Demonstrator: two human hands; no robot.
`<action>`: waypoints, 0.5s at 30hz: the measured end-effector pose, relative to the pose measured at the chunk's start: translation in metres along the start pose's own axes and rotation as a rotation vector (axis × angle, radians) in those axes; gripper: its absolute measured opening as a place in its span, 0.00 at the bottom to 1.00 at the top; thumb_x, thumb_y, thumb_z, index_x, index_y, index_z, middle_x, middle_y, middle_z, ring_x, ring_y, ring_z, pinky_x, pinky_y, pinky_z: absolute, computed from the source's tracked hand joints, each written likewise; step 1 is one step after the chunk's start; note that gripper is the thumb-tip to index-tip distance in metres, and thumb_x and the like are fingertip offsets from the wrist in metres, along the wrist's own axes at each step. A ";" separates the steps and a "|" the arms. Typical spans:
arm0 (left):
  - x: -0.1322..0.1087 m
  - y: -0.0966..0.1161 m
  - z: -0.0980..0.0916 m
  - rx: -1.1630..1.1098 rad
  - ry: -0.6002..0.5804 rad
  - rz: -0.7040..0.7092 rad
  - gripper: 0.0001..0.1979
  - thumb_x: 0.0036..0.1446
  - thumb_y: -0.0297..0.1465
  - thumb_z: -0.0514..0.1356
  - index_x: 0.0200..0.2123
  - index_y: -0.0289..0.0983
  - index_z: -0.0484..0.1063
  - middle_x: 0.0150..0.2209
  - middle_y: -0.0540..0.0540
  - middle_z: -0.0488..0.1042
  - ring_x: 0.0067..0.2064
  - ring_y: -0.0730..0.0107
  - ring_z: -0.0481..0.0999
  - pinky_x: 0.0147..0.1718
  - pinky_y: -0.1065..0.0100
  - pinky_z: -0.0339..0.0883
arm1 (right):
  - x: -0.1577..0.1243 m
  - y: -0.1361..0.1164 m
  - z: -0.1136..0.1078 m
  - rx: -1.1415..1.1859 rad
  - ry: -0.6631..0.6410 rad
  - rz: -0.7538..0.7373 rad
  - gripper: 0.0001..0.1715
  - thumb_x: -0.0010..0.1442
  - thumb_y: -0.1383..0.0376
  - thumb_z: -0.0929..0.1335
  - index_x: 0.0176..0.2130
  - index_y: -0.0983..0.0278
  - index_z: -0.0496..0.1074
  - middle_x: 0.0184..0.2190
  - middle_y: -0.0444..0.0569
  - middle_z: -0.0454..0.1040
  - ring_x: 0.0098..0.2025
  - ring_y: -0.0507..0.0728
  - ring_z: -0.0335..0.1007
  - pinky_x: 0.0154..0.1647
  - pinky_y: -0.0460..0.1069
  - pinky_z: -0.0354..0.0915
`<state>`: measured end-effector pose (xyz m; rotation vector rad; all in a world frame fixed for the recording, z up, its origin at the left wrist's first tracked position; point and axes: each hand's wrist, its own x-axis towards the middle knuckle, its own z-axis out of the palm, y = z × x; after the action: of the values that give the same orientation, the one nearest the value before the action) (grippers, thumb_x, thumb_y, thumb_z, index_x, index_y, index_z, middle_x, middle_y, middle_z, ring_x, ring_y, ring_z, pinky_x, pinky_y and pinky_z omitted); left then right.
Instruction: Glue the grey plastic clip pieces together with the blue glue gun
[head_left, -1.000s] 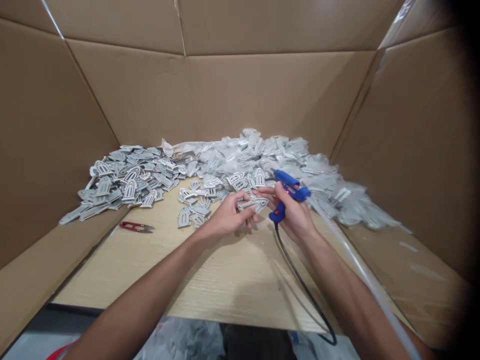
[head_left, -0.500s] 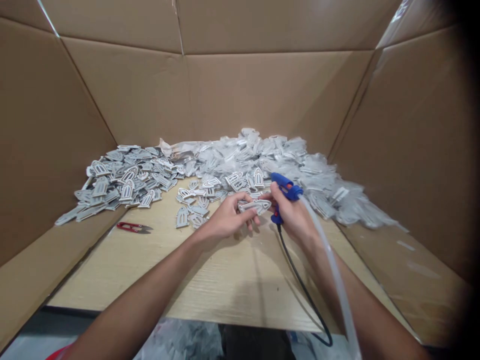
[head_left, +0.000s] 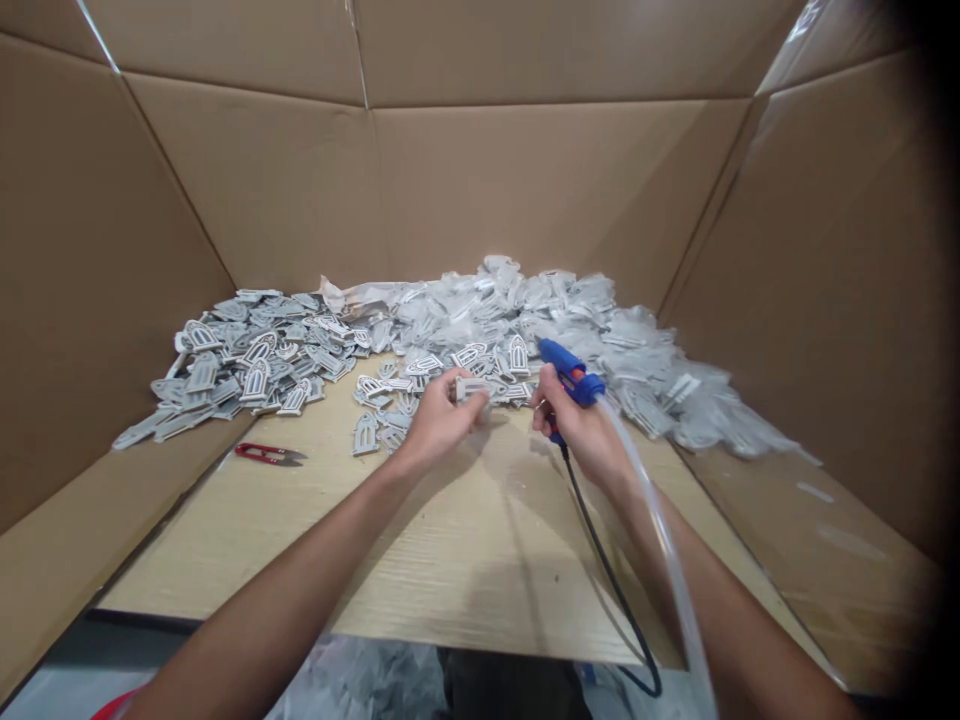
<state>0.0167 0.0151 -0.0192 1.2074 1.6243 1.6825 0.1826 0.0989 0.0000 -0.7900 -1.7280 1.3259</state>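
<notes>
Between the thumb and fingers of my left hand (head_left: 442, 420) is a small grey-and-white arched window piece (head_left: 471, 388), partly covered by the thumb. My right hand (head_left: 581, 425) is wrapped round a blue hot glue gun (head_left: 562, 362), its nozzle pointing up and to the left. From the rear of the gun runs a clear glue stick or tube (head_left: 660, 510), and a black cord (head_left: 600, 550) hangs from its handle. A gap separates the gun from the held piece. Several loose arched window pieces (head_left: 366, 434) lie close to my left hand.
A heap of grey window pieces (head_left: 255, 370) stands at the left, and a larger heap of plastic-wrapped pieces (head_left: 540, 305) spreads across the back and right. Red-handled thread snips (head_left: 268, 455) lie on the wooden table (head_left: 420, 570). Cardboard walls (head_left: 555, 180) enclose the table.
My left hand has moved left with the window piece, away from my right hand, and the piece has turned. The right hand with the glue gun has hardly moved.
</notes>
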 end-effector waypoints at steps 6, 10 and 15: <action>0.002 0.006 -0.009 0.239 0.202 0.031 0.04 0.58 0.32 0.61 0.32 0.37 0.69 0.27 0.50 0.71 0.28 0.71 0.69 0.30 0.69 0.60 | -0.003 0.004 -0.003 -0.056 -0.184 -0.146 0.36 0.58 0.36 0.69 0.40 0.65 0.77 0.21 0.44 0.71 0.20 0.51 0.67 0.19 0.45 0.61; 0.001 0.007 -0.006 0.105 0.067 -0.025 0.03 0.59 0.30 0.56 0.37 0.40 0.64 0.24 0.53 0.68 0.25 0.71 0.69 0.28 0.69 0.59 | -0.005 0.005 -0.002 -0.061 -0.260 -0.104 0.36 0.55 0.33 0.69 0.34 0.64 0.74 0.27 0.49 0.78 0.18 0.50 0.69 0.15 0.45 0.58; 0.001 0.003 -0.002 0.027 0.008 -0.061 0.05 0.58 0.30 0.57 0.37 0.40 0.63 0.22 0.56 0.64 0.22 0.75 0.64 0.25 0.71 0.56 | -0.008 -0.003 0.000 -0.129 -0.321 -0.037 0.42 0.54 0.29 0.65 0.29 0.65 0.74 0.23 0.50 0.77 0.16 0.49 0.65 0.14 0.44 0.57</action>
<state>0.0154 0.0147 -0.0156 1.1536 1.6774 1.6349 0.1868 0.0915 0.0014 -0.6374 -2.0860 1.3846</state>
